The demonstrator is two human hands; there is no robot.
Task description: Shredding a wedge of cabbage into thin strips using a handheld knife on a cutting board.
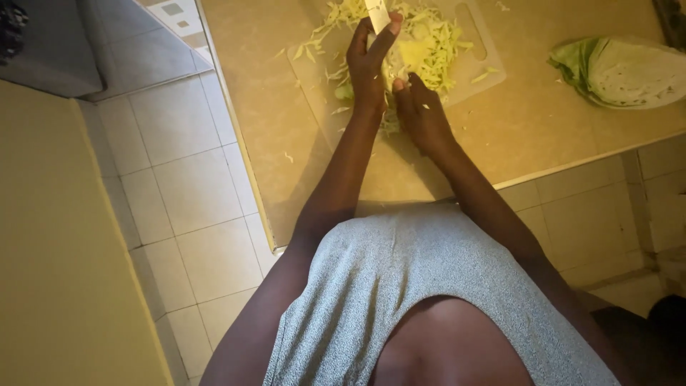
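The left hand (369, 66) is closed around a knife (377, 11). Only a short pale stretch of the blade shows, past the fingertips at the top edge of the view. The right hand (421, 114) is curled just beside it, fingers folded under and knuckles set against a pale yellow cabbage wedge (413, 56). The wedge appears to be gripped and pressed down, though the fingertips are hidden.

The wedge lies on a light cutting board (480, 66), with shredded cabbage (439, 36) heaped around and behind it and a few strands scattered over the board's near edge. The board rests on a beige tabletop (514, 129). A larger cut cabbage (622, 71) lies well apart, towards the right end.

For the slicing to go well, the fingertips of the holding hand are best kept tucked behind the knuckles, so that the flat of the blade is guided by them. The wedge should be held with its cut face down to stop it rocking. Thin, even strokes are best made close to the wedge's edge, with the holding hand drawn back a little after each cut.

The shreds piled against the wedge would be better swept aside, since the blade's path seems crowded. The two hands are very close together, so a slip is the main risk.
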